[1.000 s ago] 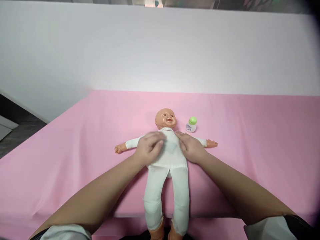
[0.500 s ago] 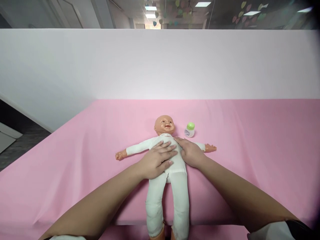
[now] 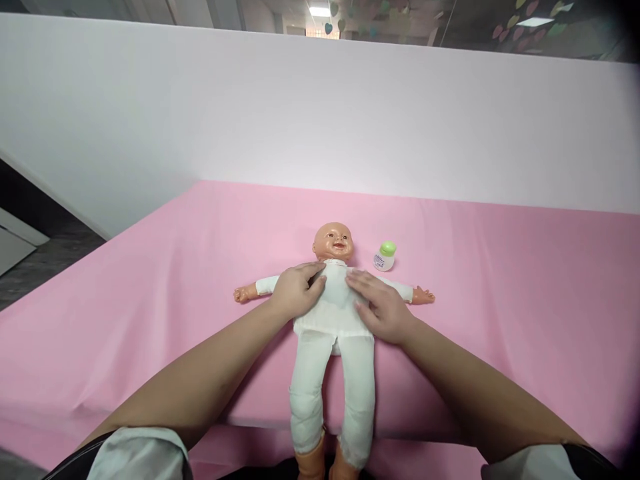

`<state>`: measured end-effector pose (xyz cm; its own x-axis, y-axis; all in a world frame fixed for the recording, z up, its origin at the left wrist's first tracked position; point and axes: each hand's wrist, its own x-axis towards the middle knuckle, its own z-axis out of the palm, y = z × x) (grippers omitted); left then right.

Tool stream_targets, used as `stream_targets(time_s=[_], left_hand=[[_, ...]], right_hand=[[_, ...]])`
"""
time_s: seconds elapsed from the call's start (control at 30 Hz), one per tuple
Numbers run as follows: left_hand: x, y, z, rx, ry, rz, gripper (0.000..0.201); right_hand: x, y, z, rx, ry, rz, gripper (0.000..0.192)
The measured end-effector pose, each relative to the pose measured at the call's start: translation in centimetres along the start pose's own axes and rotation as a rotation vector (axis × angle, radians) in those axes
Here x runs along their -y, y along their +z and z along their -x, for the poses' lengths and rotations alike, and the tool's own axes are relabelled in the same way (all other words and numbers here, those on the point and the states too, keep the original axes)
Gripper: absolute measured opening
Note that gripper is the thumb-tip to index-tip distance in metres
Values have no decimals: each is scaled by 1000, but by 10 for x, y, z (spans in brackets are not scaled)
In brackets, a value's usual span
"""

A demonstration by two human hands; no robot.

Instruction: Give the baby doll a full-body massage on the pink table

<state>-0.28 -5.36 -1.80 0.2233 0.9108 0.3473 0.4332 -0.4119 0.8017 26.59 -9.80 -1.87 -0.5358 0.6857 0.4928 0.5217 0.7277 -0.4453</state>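
A baby doll (image 3: 334,320) in a white cloth suit lies on its back, head away from me and arms stretched out sideways. My left hand (image 3: 299,289) rests on the left side of its chest near the shoulder, fingers laid out flat and holding nothing. On the chest's right side lies my right hand (image 3: 383,303), its fingers extended over the cloth, also holding nothing. Between the two hands the middle of the chest shows. A small jar with a green lid (image 3: 385,257) stands to the right of the doll's head, apart from both hands.
A pink cloth (image 3: 200,240) covers the table, whose front edge runs beneath the doll's lower legs. The doll's feet reach past that edge. Behind the table rises a white panel (image 3: 320,120), with glass above it. Dark floor (image 3: 60,257) shows at the left.
My left hand has moved from the middle of the chest to its upper left side. My right hand has shifted slightly, fingers now spread more over the chest. The view has tilted a little.
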Motion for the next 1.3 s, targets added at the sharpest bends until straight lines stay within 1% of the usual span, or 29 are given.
stream_targets(time_s=[0.07, 0.13, 0.2, 0.3, 0.37, 0.5, 0.63, 0.73, 0.9, 1.03, 1.1, 1.17, 1.2, 1.23, 1.3], left_hand=[[-1, 0, 0, 0, 10, -19, 41], [-3, 0, 0, 9, 22, -53, 41], [-5, 0, 0, 20, 34, -92, 42], [-5, 1, 0, 21, 31, -104, 42], [-5, 2, 0, 15, 22, -76, 41], [-2, 4, 1, 13, 23, -61, 41], [-1, 4, 1, 25, 63, -141, 43], [-2, 3, 0, 49, 94, -231, 45], [-2, 3, -1, 67, 113, -314, 47], [-2, 3, -1, 46, 126, -322, 45], [-4, 2, 1, 22, 153, -316, 43], [-8, 2, 5, -2, 229, -279, 41], [-12, 2, 8, 13, 299, -241, 40], [-16, 2, 12, 52, 385, -187, 40], [-27, 3, 20, 193, 565, -55, 39]], right_hand=[[19, -4, 2, 138, -184, -78, 56], [36, -6, 3, 283, -294, -124, 57], [48, -6, 4, 386, -325, -126, 63], [49, -2, 3, 451, -269, -77, 75], [42, 1, 2, 445, -212, -23, 79], [20, 6, -1, 381, -94, 67, 82], [1, 6, -5, 315, 64, 101, 83], [-8, 5, -7, 258, 176, 120, 83], [-12, 3, -11, 217, 318, 199, 70], [-13, 4, -13, 166, 385, 220, 58], [-13, 4, -14, 127, 419, 219, 55], [-12, 4, -16, 105, 431, 201, 53], [-11, 4, -17, 99, 432, 189, 54], [-10, 3, -17, 96, 433, 176, 55], [-9, 2, -18, 90, 444, 155, 57]])
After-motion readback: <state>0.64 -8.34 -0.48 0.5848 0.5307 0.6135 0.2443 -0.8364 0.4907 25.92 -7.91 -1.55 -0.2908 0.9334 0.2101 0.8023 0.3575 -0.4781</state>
